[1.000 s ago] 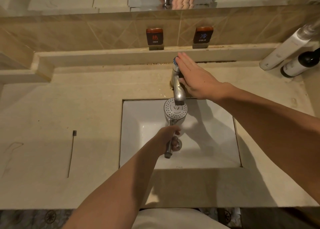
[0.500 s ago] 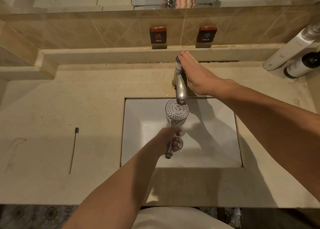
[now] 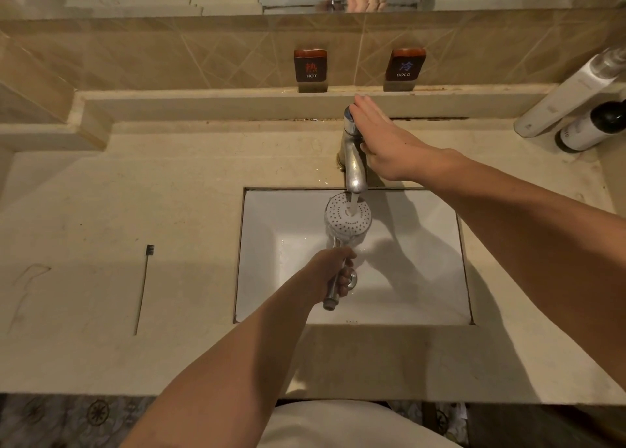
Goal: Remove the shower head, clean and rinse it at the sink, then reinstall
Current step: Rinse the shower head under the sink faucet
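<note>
Removal is done: your left hand (image 3: 330,271) grips the shower head (image 3: 348,218) under running water, right hand (image 3: 389,146) flat on the faucet (image 3: 352,156); reinstalling remains.

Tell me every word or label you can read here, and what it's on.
"HOT": left wall sign, below a red Chinese character.
"COLD": right wall sign, below a blue Chinese character.
White bottle and dark bottle: print too blurred to read.

The left hand (image 3: 330,271) hides the middle of the shower head (image 3: 348,215) handle, and the picture's right edge cuts off two bottles (image 3: 576,95).
</note>
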Demonstrator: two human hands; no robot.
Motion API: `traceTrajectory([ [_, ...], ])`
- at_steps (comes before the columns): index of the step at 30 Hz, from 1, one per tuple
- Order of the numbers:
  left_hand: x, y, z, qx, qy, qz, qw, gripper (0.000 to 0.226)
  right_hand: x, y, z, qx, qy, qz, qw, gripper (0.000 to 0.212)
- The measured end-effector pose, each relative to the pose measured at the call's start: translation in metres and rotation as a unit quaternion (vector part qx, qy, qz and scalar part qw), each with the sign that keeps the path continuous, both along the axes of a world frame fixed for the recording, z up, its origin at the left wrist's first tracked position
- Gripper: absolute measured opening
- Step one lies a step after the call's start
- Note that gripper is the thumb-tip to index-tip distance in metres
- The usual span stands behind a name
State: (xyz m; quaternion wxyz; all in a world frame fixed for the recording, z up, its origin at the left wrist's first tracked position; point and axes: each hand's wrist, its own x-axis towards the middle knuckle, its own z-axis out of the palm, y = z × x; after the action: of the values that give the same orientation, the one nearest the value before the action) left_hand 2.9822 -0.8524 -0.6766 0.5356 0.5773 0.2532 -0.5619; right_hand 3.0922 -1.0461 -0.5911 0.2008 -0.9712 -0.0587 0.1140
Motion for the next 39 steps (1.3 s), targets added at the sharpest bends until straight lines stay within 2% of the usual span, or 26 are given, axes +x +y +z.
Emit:
traceTrajectory([
  [4,0.0,-0.001,-0.001,-0.006,-0.008,0.002,1.0,0.012,0.001,0.001,0.001,-0.012,-0.007,0.0,1.0,0.081],
  [10,0.0,0.003,-0.007,0.0,-0.09,-0.039,0.995,0.013,0.001,0.001,0.001,-0.017,-0.009,0.002,1.0,0.085],
  [19,-0.017,0.015,-0.018,-0.026,-0.059,-0.091,0.994,0.018,-0.001,0.002,0.003,-0.009,-0.014,0.001,1.0,0.086],
  [29,0.004,0.0,-0.022,-0.05,-0.054,-0.037,0.997,0.017,-0.002,0.003,-0.001,-0.006,-0.021,-0.003,1.0,0.09],
  [35,0.004,-0.004,-0.037,-0.085,-0.096,-0.005,0.992,0.019,-0.001,0.002,-0.002,0.005,-0.019,-0.005,1.0,0.089],
  [39,0.016,-0.016,-0.058,-0.061,-0.141,0.007,0.988,0.02,0.0,0.0,-0.006,0.003,-0.019,-0.011,1.0,0.092],
])
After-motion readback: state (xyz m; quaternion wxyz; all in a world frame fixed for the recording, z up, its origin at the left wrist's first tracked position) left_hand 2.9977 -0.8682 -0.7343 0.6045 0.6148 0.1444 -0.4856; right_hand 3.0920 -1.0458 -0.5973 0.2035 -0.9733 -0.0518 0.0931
